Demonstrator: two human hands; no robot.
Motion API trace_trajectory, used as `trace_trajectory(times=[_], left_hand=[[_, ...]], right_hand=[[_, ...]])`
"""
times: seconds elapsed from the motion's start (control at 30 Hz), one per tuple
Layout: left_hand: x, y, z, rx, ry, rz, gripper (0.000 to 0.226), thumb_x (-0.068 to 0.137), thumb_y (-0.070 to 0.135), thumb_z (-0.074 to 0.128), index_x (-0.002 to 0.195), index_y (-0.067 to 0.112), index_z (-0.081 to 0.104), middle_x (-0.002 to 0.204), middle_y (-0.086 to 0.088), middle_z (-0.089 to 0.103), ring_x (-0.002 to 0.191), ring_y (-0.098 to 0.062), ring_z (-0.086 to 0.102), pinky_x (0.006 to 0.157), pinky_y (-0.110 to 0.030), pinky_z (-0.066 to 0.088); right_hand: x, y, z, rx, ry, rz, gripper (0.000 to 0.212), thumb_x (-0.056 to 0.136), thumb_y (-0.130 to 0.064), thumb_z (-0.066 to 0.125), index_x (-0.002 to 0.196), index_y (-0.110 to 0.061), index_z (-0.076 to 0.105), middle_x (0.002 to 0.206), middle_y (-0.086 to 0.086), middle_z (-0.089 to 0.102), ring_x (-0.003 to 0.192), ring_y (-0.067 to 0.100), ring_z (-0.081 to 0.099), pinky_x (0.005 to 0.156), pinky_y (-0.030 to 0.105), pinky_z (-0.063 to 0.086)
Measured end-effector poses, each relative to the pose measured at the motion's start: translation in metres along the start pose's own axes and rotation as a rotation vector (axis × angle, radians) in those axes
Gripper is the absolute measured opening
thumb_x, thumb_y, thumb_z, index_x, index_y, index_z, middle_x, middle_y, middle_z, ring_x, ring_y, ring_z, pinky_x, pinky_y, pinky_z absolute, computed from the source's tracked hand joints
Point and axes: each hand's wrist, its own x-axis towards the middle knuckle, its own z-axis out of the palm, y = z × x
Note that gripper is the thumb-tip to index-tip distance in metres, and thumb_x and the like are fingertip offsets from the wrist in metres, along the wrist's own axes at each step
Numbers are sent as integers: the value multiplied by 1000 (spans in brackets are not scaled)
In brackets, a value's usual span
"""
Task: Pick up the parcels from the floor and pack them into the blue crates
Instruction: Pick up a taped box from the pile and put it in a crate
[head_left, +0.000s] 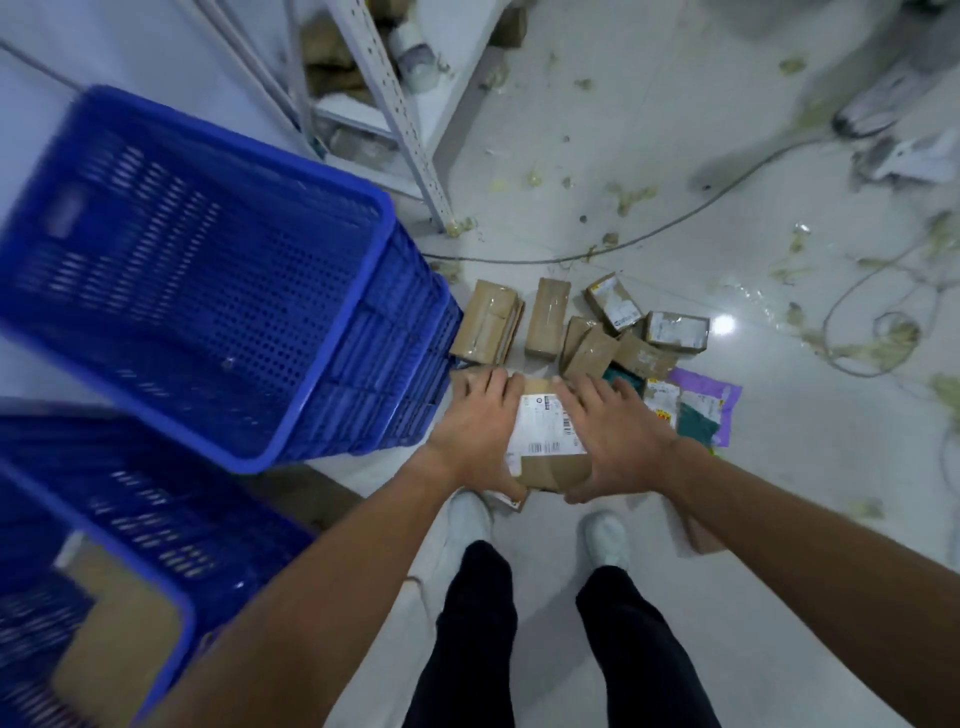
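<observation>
A brown cardboard parcel with a white shipping label sits low between my hands, just in front of my feet. My left hand grips its left side, fingers over the top and thumb at the near edge. My right hand grips its right side the same way. Several more cardboard parcels and plastic mailer bags lie on the floor just beyond. A stack of blue crates stands to the left, its top one holding nothing that I can see. A second blue crate at the lower left holds a brown parcel.
A white metal shelf post rises behind the crates, with boxes on the low shelves. A grey cable runs across the tiled floor, which is littered with tape scraps. Another brown box lies under my right forearm. Someone's shoe shows at the top right.
</observation>
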Motion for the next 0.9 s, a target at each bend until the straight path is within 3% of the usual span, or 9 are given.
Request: trace_trajectory(times=[0.13,0.27,0.37,0.47,0.63,0.73,0.9], left_hand=[[-78,18,-65,-37,30,-140,139,34,92,56,138,2,34,122,-10,42,111,-29,44,96,-46,41],[-152,20,-99,-50,99,-273,138,35,87,63,141,5,29,121,-7,38,111,-25,40,100,-46,40],[-203,16,-115,-85,143,-415,137,36,91,53,140,5,30,120,-7,37,111,-25,39,99,-45,41],[-259,14,-122,-108,217,-533,135,37,94,43,137,5,35,119,-7,39,109,-24,39,99,-40,41],[-348,0,-113,-121,310,-723,129,38,90,52,135,5,38,115,-7,41,103,-24,41,94,-39,45],[-405,-13,-98,-168,341,-819,125,37,91,56,130,9,39,113,-5,40,100,-22,41,90,-40,46],[-505,-29,-55,-240,405,-933,127,41,85,63,139,10,32,123,-6,39,111,-24,40,95,-40,47]], right_hand=[[-45,-27,-69,-72,54,-105,139,52,-92,50,153,-4,14,144,18,34,129,34,37,109,50,31],[-69,-67,-119,-77,97,-205,140,45,-95,38,151,-5,18,140,13,35,126,30,39,108,48,34],[-76,-97,-148,-85,147,-279,143,48,-98,36,152,-1,19,143,15,38,128,31,41,106,53,36],[-81,-135,-180,-144,126,-354,146,50,-94,48,155,-3,2,152,14,24,139,31,26,113,50,28],[-79,-220,-218,-221,55,-465,154,45,-86,67,154,-13,-14,161,11,1,149,36,2,114,66,18],[-81,-280,-232,-329,97,-571,149,47,-81,69,154,-11,-7,155,13,14,144,35,15,111,65,24],[-90,-385,-236,-451,191,-782,141,47,-82,63,152,-7,5,139,12,30,130,32,31,108,53,33]])
